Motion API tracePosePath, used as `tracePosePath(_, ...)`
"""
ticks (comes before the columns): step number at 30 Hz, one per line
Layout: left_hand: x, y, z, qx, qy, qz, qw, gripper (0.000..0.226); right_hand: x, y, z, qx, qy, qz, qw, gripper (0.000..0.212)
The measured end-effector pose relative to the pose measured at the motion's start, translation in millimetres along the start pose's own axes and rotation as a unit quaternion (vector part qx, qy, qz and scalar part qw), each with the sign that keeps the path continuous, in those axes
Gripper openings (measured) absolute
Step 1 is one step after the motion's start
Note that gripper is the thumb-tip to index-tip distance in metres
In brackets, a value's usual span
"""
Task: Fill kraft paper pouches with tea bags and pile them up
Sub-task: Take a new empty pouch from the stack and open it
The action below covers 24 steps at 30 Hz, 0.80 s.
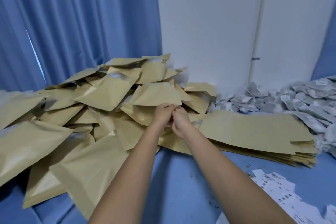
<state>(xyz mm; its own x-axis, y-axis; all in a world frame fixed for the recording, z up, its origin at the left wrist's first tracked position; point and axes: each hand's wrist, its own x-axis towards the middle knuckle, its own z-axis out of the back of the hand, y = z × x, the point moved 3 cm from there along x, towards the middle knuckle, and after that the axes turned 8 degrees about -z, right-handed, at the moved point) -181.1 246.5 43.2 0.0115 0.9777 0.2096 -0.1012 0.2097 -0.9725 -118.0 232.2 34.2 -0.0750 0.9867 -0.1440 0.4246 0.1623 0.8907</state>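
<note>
Head view: left hand (162, 113) and right hand (180, 121), fingers curled, met at the near edge of a pouch (158, 94) lying crosswise just beyond; grip unclear.

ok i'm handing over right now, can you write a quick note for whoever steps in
Left hand and right hand: side by side, fingers curled on the near edge of the top pouch.
Done: a big pile of filled pouches on the left, where the top pouch lies.
Left: a stack of flat pouches and a heap of tea bags on the right, not yet packed.
</note>
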Motion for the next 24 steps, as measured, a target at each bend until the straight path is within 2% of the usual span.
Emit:
tracePosePath(5, -5.3, 13.1, -28.6, -0.011, 0.016, -0.014, 1.000, 0.025, -7.4, -0.6, 33.1, -0.004, -0.040, 0.029, 0.999, 0.036)
tracePosePath(11, -10.4, 8.5, -87.4, 0.011, 0.039, -0.033, 0.999, 0.026, -18.4, 14.8, 88.2, -0.003, -0.080, 0.056, 0.995, 0.031)
tracePosePath(13, -14.9, 8.5, -112.8, 0.012, 0.058, -0.041, 0.997, 0.027, -20.7, 20.6, 115.6, -0.057, -0.107, 0.071, 0.990, 0.029)
tracePosePath(14, -18.1, 9.7, -126.4, 0.028, 0.077, -0.061, 0.995, 0.028, -23.7, 24.9, 133.3, -0.134, -0.133, 0.088, 0.978, 0.026)
tracePosePath(15, -21.3, 12.2, -139.3, 0.066, 0.096, -0.098, 0.988, 0.029, -27.6, 29.8, 155.6, -0.257, -0.171, 0.113, 0.944, 0.022)
tracePosePath(16, -24.1, 15.7, -151.4, 0.123, 0.114, -0.145, 0.975, 0.030, -31.6, 34.5, 180.3, -0.421, -0.209, 0.129, 0.873, 0.019)
tracePosePath(18, -30.5, 25.8, -176.5, 0.259, 0.165, -0.241, 0.921, 0.030, -39.5, 35.7, 232.9, -0.702, -0.233, 0.080, 0.668, 0.048)
tracePosePath(19, -35.0, 34.1, -190.1, 0.318, 0.209, -0.272, 0.884, 0.031, -45.3, 32.1, 259.2, -0.771, -0.227, 0.035, 0.594, 0.060)
tracePosePath(20, -39.7, 44.1, -204.6, 0.376, 0.256, -0.288, 0.843, 0.037, -51.9, 29.0, 282.1, -0.802, -0.225, 0.004, 0.553, 0.058)
tracePosePath(21, -45.0, 54.4, -218.4, 0.433, 0.299, -0.291, 0.799, 0.046, -60.5, 27.2, 298.2, -0.809, -0.233, -0.004, 0.540, 0.047)
tracePosePath(22, -50.2, 63.9, -230.7, 0.481, 0.330, -0.288, 0.759, 0.055, -68.1, 27.3, 310.6, -0.805, -0.252, 0.009, 0.537, 0.034)
tracePosePath(24, -61.3, 72.8, -251.7, 0.545, 0.329, -0.303, 0.710, 0.055, -84.0, 30.1, 328.2, -0.769, -0.299, 0.070, 0.560, 0.032)
